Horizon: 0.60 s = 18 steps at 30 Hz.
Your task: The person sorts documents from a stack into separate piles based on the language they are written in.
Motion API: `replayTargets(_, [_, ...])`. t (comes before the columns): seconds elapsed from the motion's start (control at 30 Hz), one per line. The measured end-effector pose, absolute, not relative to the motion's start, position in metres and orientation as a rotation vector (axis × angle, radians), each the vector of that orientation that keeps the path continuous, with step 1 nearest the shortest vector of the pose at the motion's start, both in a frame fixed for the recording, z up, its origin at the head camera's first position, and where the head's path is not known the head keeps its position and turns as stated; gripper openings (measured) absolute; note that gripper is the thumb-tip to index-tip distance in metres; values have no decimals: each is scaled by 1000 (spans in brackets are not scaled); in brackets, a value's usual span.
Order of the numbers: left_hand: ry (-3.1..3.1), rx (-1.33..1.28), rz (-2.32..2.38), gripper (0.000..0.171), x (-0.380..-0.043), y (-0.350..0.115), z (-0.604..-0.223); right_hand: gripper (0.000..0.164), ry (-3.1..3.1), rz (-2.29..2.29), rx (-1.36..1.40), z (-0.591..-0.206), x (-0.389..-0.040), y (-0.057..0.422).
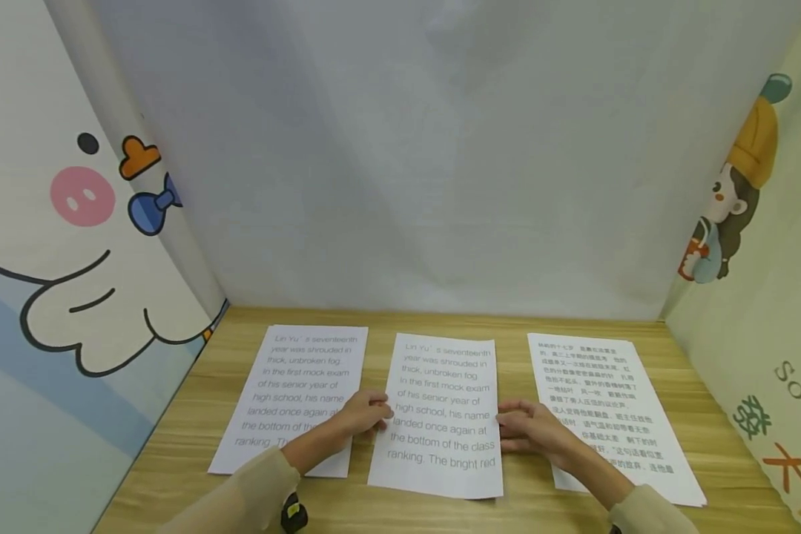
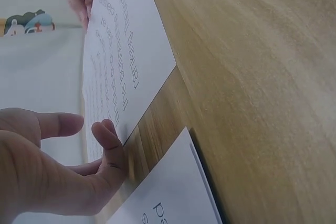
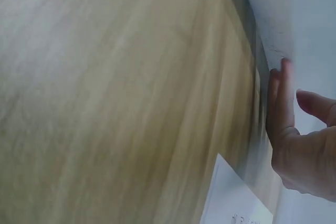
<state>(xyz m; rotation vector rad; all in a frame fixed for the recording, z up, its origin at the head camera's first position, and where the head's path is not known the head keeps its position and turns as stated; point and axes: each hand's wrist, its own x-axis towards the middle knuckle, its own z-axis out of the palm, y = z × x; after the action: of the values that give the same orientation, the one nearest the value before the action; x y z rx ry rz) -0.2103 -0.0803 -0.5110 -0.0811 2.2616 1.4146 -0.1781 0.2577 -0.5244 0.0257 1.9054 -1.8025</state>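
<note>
A printed sheet of paper (image 1: 443, 415) with English text lies in the middle of the wooden table, between both hands. My left hand (image 1: 366, 412) is at its left edge; in the left wrist view the fingers (image 2: 113, 156) bend towards that edge, with the thumb held apart from them. At the opposite edge is my right hand (image 1: 530, 428). The right wrist view shows its fingers (image 3: 283, 100) fairly straight, tips right at the paper's edge, thumb raised away from them. The sheet's right side stands slightly off the table there, with a shadow below.
To the left lies a stack of English-text sheets (image 1: 294, 386), partly under my left forearm. On the right, my right forearm crosses a stack of sheets with Chinese text (image 1: 594, 393). A pale wall (image 1: 440, 185) rises behind the wooden table (image 1: 173, 475), with cartoon-printed side panels.
</note>
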Motion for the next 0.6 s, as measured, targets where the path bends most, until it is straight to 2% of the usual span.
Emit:
replayTargets(0.3, [2257, -125, 1533, 51, -210, -87, -515, 67, 1947, -1799, 56, -528, -173, 257])
replayTargets(0.6, [2245, -68, 1518, 55, -213, -90, -513, 72, 1954, -1782, 83, -523, -170, 265])
